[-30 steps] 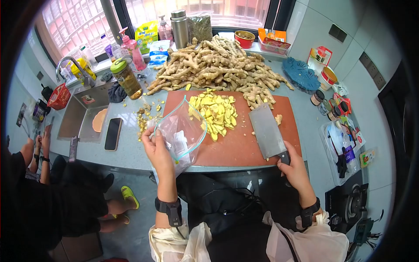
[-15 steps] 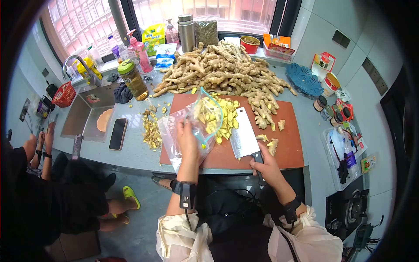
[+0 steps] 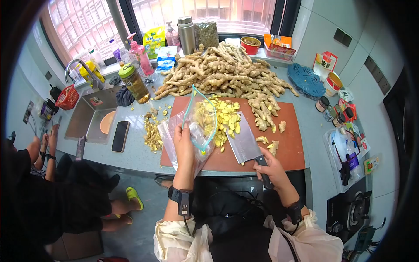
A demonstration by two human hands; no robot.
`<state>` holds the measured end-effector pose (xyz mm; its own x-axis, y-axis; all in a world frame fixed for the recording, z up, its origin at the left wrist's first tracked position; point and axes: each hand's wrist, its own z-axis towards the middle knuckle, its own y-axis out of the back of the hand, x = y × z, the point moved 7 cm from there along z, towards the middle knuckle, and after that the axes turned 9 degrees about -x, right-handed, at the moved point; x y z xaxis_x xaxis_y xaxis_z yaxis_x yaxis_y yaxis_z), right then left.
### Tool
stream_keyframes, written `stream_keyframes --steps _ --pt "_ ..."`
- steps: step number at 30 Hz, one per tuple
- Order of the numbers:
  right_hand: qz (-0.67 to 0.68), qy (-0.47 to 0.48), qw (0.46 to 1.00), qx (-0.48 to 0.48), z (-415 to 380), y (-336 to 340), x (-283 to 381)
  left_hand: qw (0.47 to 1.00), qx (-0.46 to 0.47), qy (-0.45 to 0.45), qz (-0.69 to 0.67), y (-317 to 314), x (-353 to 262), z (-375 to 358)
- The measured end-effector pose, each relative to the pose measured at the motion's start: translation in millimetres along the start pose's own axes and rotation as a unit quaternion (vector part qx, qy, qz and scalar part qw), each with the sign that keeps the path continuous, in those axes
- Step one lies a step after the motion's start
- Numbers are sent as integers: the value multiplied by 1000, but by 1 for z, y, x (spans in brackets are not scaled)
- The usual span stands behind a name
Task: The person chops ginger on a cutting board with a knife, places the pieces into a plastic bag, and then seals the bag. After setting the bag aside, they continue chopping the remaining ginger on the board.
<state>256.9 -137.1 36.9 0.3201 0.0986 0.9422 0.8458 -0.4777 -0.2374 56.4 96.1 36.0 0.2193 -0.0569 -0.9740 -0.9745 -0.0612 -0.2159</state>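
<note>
My left hand [image 3: 184,140] grips a clear zip bag [image 3: 201,135] by its near side, its blue-edged mouth spread apart over the board. My right hand [image 3: 271,169] is wrapped round the black handle of a cleaver [image 3: 244,142], whose broad blade lies low over the brown cutting board [image 3: 283,153]. Sliced ginger [image 3: 228,114] is heaped between the bag mouth and the blade, and some yellow pieces show through the plastic. Whole ginger roots [image 3: 222,72] form a big pile behind the board. A few small ginger pieces [image 3: 273,146] rest right of the blade.
Ginger scraps [image 3: 152,133] lie left of the board, beside a phone [image 3: 120,136]. Farther left is a sink [image 3: 87,120]; a green-lidded jar [image 3: 134,83] stands near it. Blue dish [image 3: 306,79], small jars and a gas stove [image 3: 349,214] are on the right. Another person [image 3: 65,192] is at left.
The cleaver blade has swung leftward, its tip now nearer the slices and bag, and my right hand has shifted slightly right and down. The bag mouth has tilted a little to the left.
</note>
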Motion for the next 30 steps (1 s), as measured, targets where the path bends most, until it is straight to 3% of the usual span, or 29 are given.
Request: stream_keyframes --steps 4,8,15,21,26,30 --pt "13 12 1000 -13 -7 6 11 997 38 -45 48 -2 -11 -4" --pt "-11 24 999 -31 -11 15 28 996 67 -25 56 -14 -10 -12" --pt "-45 44 998 10 -17 1 71 995 73 -47 38 -23 -7 -19" --pt "-98 30 992 70 -3 -36 78 991 44 -102 70 -21 -8 -18" --pt "-251 98 962 53 -7 -60 85 988 22 -126 84 -19 -17 -20" --pt "-251 110 960 60 -10 -59 87 993 16 -109 51 -19 -17 -21"
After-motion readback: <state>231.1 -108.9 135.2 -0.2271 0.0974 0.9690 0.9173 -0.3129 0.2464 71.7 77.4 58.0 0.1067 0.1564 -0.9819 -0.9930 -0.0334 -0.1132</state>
